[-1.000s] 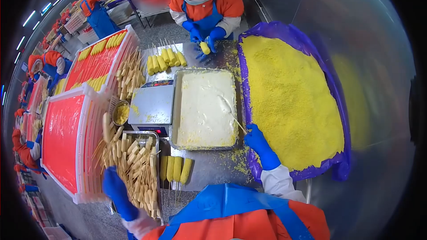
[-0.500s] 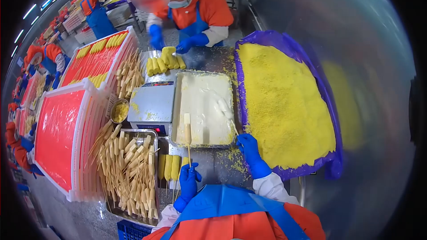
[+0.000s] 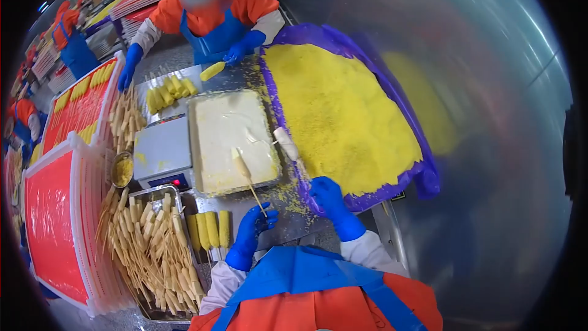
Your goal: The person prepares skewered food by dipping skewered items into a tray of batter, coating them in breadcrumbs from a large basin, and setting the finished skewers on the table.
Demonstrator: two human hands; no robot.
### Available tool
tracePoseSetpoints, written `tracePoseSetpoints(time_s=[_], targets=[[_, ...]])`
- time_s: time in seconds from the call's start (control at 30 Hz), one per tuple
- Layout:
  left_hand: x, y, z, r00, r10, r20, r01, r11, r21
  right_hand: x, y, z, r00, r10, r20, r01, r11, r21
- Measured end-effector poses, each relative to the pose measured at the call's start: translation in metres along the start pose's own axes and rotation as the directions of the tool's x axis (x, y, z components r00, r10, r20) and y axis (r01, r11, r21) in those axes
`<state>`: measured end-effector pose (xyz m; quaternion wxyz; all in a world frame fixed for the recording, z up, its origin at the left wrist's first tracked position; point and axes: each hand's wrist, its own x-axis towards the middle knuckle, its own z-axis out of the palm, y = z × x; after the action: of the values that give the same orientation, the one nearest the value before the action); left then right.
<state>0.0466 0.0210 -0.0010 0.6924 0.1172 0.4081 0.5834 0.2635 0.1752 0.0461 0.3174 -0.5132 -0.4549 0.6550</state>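
Note:
My left hand [image 3: 253,231], in a blue glove, pinches the thin stick of an uncoated pale skewer [image 3: 241,165]. That skewer's beige body lies over the near right part of a metal tray [image 3: 197,191] of white batter [image 3: 223,125]. In my right hand [image 3: 334,203], also gloved, is a second skewer [image 3: 286,143] with a white coating. Its coated end hangs between the tray's right edge and a bed of yellow crumbs [image 3: 361,122] on purple sheeting [image 3: 425,175]. The fingers are closed round the stick's lower end.
To the left, a metal pan [image 3: 174,191] holds many uncoated skewers. Several yellow-coated skewers [image 3: 211,228] lie beside it. A scale [image 3: 162,147], a crumb bowl [image 3: 122,170] and stacked red-lined trays [image 3: 55,227] stand farther left. Opposite, a co-worker [image 3: 211,18] holds a yellow skewer [image 3: 212,71].
My right hand has lifted its skewer out of the batter and toward the crumbs. The left still holds its skewer, now more tilted. The co-worker's hands have spread apart. The view has shifted.

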Motion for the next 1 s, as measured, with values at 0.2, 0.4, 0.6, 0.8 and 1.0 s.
tracePoseSetpoints(time_s=[0.2,0.4,0.6,0.8,1.0], targets=[[-0.004,-0.019,0.031,0.959,-0.222,0.179,0.184,0.961,0.206,-0.001,0.014,-0.164,0.708,-0.703,0.066,0.508,0.442,-0.739],[0.034,-0.028,0.127,0.941,-0.241,0.240,0.053,0.801,0.597,0.065,0.015,-0.227,0.887,-0.452,-0.089,0.205,0.561,-0.802],[0.084,-0.039,0.193,0.964,0.247,0.097,-0.259,0.794,0.550,0.038,-0.005,-0.353,0.681,-0.703,0.202,0.435,0.167,-0.885],[0.198,-0.067,0.231,0.791,0.465,0.398,-0.379,-0.137,0.915,0.079,-0.003,-0.372,0.737,-0.661,0.145,0.404,0.258,-0.877],[0.318,-0.096,0.281,0.775,0.476,0.415,-0.264,-0.353,0.898,0.062,-0.006,-0.382,0.908,-0.406,0.109,0.297,0.436,-0.849]])
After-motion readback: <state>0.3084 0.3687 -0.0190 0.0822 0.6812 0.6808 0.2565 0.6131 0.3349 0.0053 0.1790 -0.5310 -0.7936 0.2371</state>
